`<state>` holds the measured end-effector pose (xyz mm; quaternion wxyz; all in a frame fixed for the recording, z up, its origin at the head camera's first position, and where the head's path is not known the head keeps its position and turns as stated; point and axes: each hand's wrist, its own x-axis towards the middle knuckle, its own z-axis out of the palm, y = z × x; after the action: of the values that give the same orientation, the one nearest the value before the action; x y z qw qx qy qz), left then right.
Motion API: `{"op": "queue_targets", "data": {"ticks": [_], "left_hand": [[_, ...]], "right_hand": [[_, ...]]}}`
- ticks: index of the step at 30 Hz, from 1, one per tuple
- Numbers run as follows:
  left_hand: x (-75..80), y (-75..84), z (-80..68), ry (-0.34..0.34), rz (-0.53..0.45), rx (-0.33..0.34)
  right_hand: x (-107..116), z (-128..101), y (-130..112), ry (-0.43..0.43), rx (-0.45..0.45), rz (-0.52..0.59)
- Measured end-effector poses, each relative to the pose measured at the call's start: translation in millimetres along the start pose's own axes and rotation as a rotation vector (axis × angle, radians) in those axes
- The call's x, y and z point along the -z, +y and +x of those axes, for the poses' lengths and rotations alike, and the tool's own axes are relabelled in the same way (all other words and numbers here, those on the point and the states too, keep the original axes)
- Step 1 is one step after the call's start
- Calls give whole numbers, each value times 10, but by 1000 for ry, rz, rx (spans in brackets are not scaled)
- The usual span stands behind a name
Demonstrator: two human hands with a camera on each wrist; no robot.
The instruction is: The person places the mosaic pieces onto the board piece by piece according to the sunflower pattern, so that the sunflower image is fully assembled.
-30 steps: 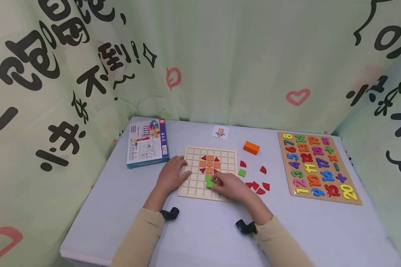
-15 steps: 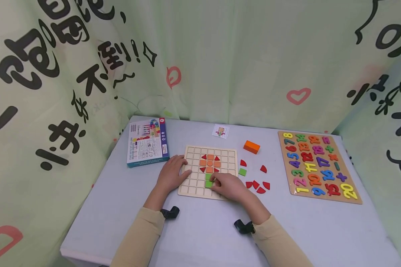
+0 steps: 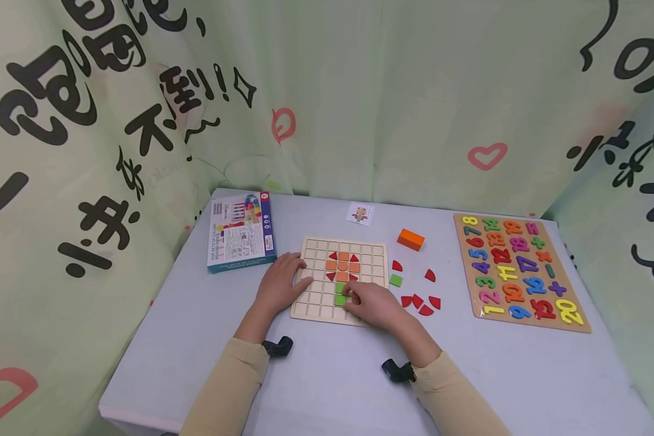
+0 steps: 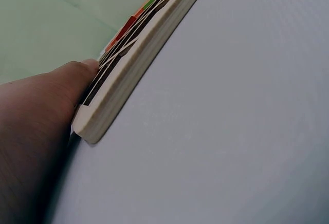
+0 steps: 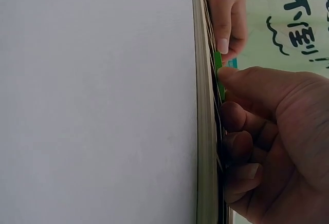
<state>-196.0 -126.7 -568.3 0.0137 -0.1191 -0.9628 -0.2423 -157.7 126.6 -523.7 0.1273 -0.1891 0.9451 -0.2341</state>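
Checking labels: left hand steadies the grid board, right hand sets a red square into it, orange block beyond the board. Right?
Not quite: the square under the right hand is green, not red, as the head view shows; the right wrist view shows its green edge at the fingers. The rest holds: the left hand rests on the board, and the orange block lies beyond it.

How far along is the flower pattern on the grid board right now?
Done: the orange cross with red corner pieces sits in the grid board, with one green square below it. In hand: the right hand presses a second green square into the board, while the left hand rests on the board's left edge. Left: a green square and red quarter pieces lie loose beside the board.
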Motion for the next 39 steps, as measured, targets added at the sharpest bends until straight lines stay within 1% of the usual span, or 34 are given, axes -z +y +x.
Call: {"op": "queue_targets", "data": {"ticks": [12,17,22,25,31,35,39], "left_hand": [[-7,-5,13,-1,3,-2],[-6,-9,22,-6,4,-4],[1,-7,19,-7,2,-2],[4,-7,15,-9,0,-1],[13,-1,9,-10,5,-1],[14,-3,8,-10,4,-1],[12,-6,6,-14,6,-1]], "right_hand": [[1,-11,-17,7,-19,4],[20,-10,1,12,-23,25],[67,-17,82,20,-66,47],[125,-35,133,31,-96,66],[308,-89,246,82,-124,90],[430,-116,384,111,-161,92],[537,-144,540,121,-201,80]]}}
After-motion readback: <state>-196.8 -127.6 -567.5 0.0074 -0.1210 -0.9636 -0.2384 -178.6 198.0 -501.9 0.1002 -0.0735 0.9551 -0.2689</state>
